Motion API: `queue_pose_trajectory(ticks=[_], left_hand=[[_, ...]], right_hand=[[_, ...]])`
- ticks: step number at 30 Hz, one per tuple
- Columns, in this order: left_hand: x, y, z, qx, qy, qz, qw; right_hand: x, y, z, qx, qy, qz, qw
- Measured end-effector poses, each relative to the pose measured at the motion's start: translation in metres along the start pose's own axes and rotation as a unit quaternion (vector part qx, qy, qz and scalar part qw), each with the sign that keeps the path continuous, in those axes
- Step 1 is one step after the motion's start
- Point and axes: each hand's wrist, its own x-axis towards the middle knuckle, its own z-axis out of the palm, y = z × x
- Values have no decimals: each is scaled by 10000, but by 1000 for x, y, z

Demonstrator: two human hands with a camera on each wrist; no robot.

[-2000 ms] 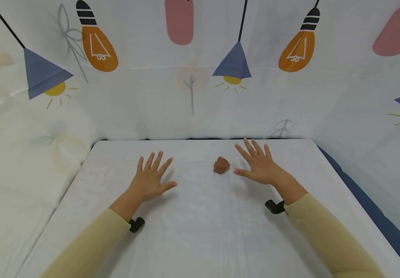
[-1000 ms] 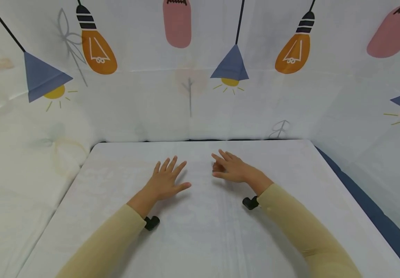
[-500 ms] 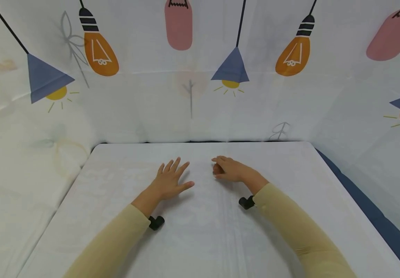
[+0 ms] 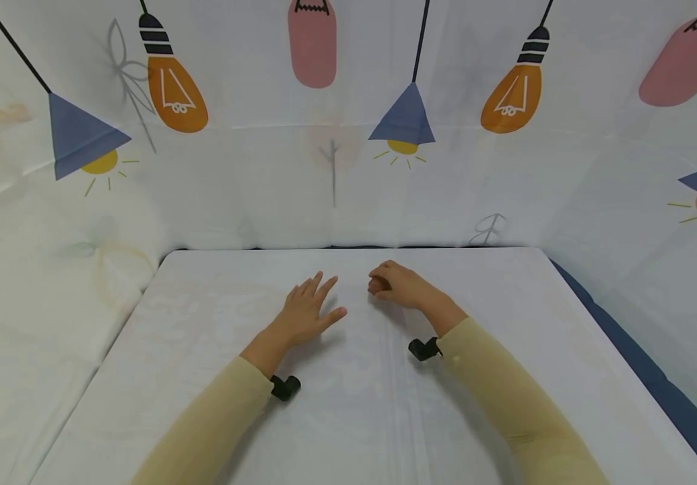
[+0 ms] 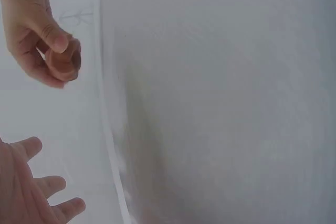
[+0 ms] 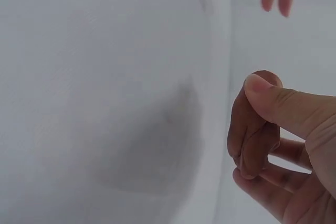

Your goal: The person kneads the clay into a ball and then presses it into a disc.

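Observation:
A lump of brown clay (image 4: 377,285), folded and creased, is pinched in my right hand (image 4: 407,285) over the far part of the table. In the right wrist view the thumb presses on one face of the clay (image 6: 251,135) and the fingers support it from the other side. My left hand (image 4: 303,315) hovers to the left with its fingers spread, holding nothing. The left wrist view catches the clay (image 5: 63,65) in the right hand, with the spread left fingers below it.
A white cloth covers the table (image 4: 348,404). Behind it hangs a white curtain (image 4: 251,182) printed with lamps and bulbs. Dark blue fabric (image 4: 621,337) shows past the right edge. A small black camera (image 4: 423,349) sits at the right wrist, another black camera (image 4: 285,388) at the left.
The right hand came left to the clay, closed its fingers on it and raised it slightly from the table. The left hand drifted right, closer to it, fingers still spread.

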Motion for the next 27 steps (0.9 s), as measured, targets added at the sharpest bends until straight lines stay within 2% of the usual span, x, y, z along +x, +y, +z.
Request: queue_pose_trajectory(ticks=[9, 12, 15, 18, 23, 25, 27], left_hand=[[5, 12, 2, -835, 237, 50, 9962], [7, 17, 2, -1275, 434, 114, 9908], [8, 22, 1, -1824, 642, 246, 9808], [10, 29, 0, -2407, 781, 365, 9668], [13, 39, -1, -3341, 1061, 386, 9358], [14, 42, 0, -3703, 1200, 415, 9202], [16, 46, 2, -4168, 1287, 466, 8986]], right_hand=[[-10, -17, -12, 492, 912, -315, 9941], [-15, -23, -12, 745, 1259, -529, 9878], [-19, -29, -10, 929, 1589, -791, 9797], [-22, -35, -6, 1107, 1910, -991, 9703], [-27, -48, 1, 1567, 2510, -1265, 9468], [-30, -54, 4, 1691, 2760, -1376, 9361], [-32, -60, 8, 1777, 2980, -1465, 9264]])
